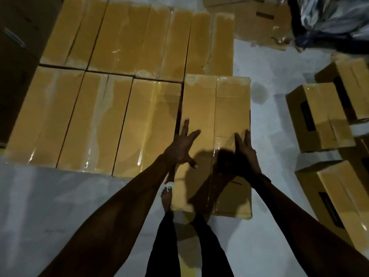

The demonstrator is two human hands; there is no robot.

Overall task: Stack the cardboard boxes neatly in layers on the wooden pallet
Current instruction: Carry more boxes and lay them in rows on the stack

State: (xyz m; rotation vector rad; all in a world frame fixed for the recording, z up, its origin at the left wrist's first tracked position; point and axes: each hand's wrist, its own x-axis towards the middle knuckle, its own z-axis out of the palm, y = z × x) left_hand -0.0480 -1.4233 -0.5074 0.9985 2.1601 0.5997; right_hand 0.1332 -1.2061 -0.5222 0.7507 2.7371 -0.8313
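Head view: left hand (182, 145) and right hand (246, 151) spread flat, pressing the taped box (215, 120), its left edge tight against seven stacked boxes (111, 86); bare floor (267, 62) rightward; four loose boxes (317, 116) beyond

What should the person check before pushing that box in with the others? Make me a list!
1. Left hand flat on the box: ok, fingers spread.
2. Right hand on the box: ok, at its right edge.
3. Box lined up with the near row: not ok, it sticks out toward the person.
4. Bare foot out of the way: not ok, right beside the box.
5. Pallet underneath: cannot tell, hidden.
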